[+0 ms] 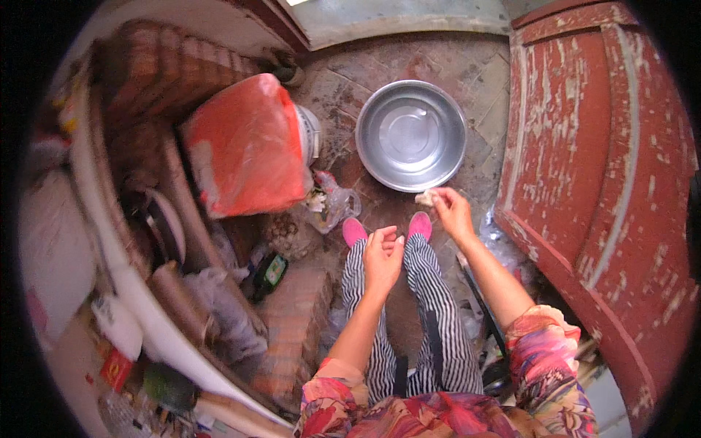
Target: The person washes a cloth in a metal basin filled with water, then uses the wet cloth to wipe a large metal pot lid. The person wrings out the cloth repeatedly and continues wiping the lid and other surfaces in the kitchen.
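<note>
My right hand [453,215] pinches a small pale, crumpled piece [425,197] between thumb and fingertips, just below the near rim of a round metal basin [368,169]. What the piece is made of cannot be told. My left hand [383,257] hangs over my legs with its fingers loosely curled and nothing seen in it. The basin stands on the tiled floor and holds a little clear liquid or a shiny reflection; which one is unclear. Left of my feet lies a clear plastic bag [335,205] with pale scraps in it.
A red plastic sheet [246,148] covers a bulky thing beside a white bucket [309,134]. At the right stands a worn red wooden door [564,137]. Brick steps [293,323], a dark bottle [270,274] and a cluttered curved ledge [164,328] are at the left.
</note>
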Tool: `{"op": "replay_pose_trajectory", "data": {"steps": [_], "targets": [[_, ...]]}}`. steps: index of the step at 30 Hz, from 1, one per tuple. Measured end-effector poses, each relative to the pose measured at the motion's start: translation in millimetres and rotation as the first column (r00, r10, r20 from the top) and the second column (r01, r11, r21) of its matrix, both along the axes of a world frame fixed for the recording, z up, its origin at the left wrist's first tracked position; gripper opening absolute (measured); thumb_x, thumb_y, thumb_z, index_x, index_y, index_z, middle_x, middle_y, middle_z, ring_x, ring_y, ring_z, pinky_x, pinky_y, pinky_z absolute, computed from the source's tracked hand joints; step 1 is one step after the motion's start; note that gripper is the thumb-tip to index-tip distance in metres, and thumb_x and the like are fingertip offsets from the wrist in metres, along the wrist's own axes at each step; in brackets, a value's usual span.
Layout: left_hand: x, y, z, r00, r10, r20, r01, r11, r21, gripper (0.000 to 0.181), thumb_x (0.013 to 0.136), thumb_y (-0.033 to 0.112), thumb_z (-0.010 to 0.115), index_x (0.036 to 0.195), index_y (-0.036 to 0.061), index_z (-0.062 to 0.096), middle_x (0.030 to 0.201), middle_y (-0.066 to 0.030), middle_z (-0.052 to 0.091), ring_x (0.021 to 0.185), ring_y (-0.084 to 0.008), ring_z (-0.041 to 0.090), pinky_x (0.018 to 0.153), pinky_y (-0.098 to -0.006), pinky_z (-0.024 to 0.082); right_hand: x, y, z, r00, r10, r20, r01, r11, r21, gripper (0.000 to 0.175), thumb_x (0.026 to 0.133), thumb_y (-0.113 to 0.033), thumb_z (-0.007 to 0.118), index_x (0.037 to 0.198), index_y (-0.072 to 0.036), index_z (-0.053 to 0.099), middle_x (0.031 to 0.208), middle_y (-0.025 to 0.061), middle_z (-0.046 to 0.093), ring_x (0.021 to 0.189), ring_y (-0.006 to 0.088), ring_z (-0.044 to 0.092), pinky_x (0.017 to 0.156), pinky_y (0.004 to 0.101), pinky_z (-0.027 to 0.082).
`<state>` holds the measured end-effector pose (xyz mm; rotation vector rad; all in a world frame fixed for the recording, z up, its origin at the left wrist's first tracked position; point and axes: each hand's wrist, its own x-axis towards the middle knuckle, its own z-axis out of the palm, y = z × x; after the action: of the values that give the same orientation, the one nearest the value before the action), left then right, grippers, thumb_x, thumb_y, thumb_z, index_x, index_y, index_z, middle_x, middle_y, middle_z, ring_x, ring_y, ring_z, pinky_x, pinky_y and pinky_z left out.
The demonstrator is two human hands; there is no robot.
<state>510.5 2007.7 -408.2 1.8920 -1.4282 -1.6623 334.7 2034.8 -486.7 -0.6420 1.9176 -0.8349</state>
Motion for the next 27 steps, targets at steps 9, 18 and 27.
{"op": "replay_pose_trajectory", "data": {"steps": [9,18,27], "targets": [[-12.3,-107.4,-259.2,0.989,-0.038,0.146,0.086,0.936,-0.34,0.019,0.081,0.011,0.055,0.096,-0.0006,0.054,0.09,-0.0128,0.053,0.075,-0.0205,0.057,0.067,-0.031,0.048,-55.8,-100.4,-263.9,0.93,0.226,-0.289,-0.199,0.973,0.119,0.032,0.08,-0.011,0.055,0.112,-0.005,0.053,0.09,0.0093,0.063,0.079,0.0208,0.061,0.07,0.0342,0.047],[-23.0,-180.4,-383.5,0.962,-0.022,0.27,0.189,0.77,-0.609,0.024,0.088,0.022,0.047,0.099,0.0017,0.053,0.089,-0.0132,0.051,0.083,-0.0277,0.05,0.075,-0.0364,0.041,-20.9,-99.5,-366.6,0.49,0.473,-0.732,-0.617,0.781,0.092,0.052,0.084,-0.028,0.048,0.129,-0.006,0.035,0.136,0.0126,0.031,0.127,0.0274,0.027,0.104,0.0392,0.021],[-38.9,-185.1,-409.1,0.997,0.002,0.074,0.046,0.759,-0.649,0.024,0.091,0.025,0.041,0.092,0.0024,0.049,0.078,-0.0131,0.054,0.069,-0.0251,0.052,0.066,-0.0352,0.042,-38.5,-95.3,-364.5,0.328,0.508,-0.796,-0.769,0.633,0.087,0.061,0.082,-0.034,0.05,0.128,0.001,0.034,0.138,0.013,0.026,0.13,0.0264,0.021,0.107,0.0372,0.017]]}}
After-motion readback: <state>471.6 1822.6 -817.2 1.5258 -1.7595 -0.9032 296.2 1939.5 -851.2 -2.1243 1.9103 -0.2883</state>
